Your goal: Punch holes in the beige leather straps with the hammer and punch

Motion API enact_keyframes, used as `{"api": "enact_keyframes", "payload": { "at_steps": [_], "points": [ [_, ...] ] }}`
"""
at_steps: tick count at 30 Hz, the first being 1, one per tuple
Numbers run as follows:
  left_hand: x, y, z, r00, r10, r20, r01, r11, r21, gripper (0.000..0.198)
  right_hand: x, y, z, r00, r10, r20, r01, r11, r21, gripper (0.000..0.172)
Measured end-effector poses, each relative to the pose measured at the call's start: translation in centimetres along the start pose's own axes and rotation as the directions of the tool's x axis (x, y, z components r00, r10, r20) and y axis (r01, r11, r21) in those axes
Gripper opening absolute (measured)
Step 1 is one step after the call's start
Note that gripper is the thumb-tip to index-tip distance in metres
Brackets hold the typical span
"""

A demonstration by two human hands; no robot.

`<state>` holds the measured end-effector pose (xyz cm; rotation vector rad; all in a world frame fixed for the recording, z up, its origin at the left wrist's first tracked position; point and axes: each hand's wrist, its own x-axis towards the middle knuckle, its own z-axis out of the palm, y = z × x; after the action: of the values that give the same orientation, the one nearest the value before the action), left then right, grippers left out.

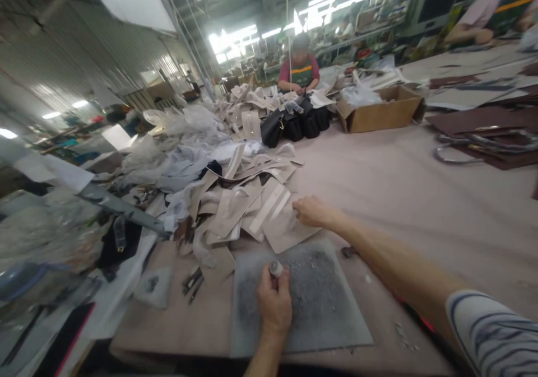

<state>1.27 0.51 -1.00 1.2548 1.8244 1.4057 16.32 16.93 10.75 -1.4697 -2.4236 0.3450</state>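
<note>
My left hand (pixel 275 304) is closed around a short pale cylinder with a round top (pixel 276 268); its lower part is hidden in my fist. It rests over a grey work board (pixel 315 321) strewn with small dark bits. Farther forward, my right arm reaches across to the pile. The fingers of my right hand (pixel 311 211) are curled closed at the edge of a beige panel (pixel 286 234), which looks like leather. More beige pieces (pixel 231 214), some with pale strips, overlap just to the left of that hand.
Dark pen-like tools (pixel 192 282) and a whitish block (pixel 153 287) lie left of the board. Black bags (pixel 296 124) and a cardboard box (pixel 380 111) stand farther back. Brown panels with handles (pixel 487 136) lie at right. A person (pixel 299 71) works across the table.
</note>
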Motion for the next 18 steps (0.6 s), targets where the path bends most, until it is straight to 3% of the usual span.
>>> {"api": "enact_keyframes", "payload": {
  "at_steps": [3, 6, 10, 15, 18],
  "points": [
    [0.1, 0.1, -0.3, 1.000, 0.009, 0.003, -0.009, 1.000, 0.013, 0.031, -1.8, -0.5, -1.7, 1.000, -0.017, 0.015, 0.018, 0.998, -0.065, 0.030],
    [0.2, 0.0, -0.4, 1.000, -0.008, 0.004, 0.008, 1.000, -0.014, 0.028, -4.3, -0.9, -1.9, 0.999, 0.024, 0.038, -0.020, 0.994, -0.104, 0.031],
    [0.1, 0.0, -0.5, 0.996, -0.080, -0.050, 0.073, 0.989, -0.128, 0.028, -9.7, -2.8, 0.5, 0.993, 0.111, 0.035, -0.106, 0.988, -0.113, 0.039],
    [-0.5, -0.3, -1.8, 0.958, -0.176, -0.225, 0.111, 0.955, -0.274, 0.030, -17.1, -6.7, 4.4, 0.983, 0.144, 0.116, -0.145, 0.989, 0.005, 0.030],
    [-0.3, 0.0, -2.9, 0.957, -0.184, -0.225, 0.095, 0.928, -0.359, 0.029, -19.7, -8.7, 6.2, 0.974, 0.151, 0.167, -0.155, 0.988, 0.013, 0.028]
  ]
}}
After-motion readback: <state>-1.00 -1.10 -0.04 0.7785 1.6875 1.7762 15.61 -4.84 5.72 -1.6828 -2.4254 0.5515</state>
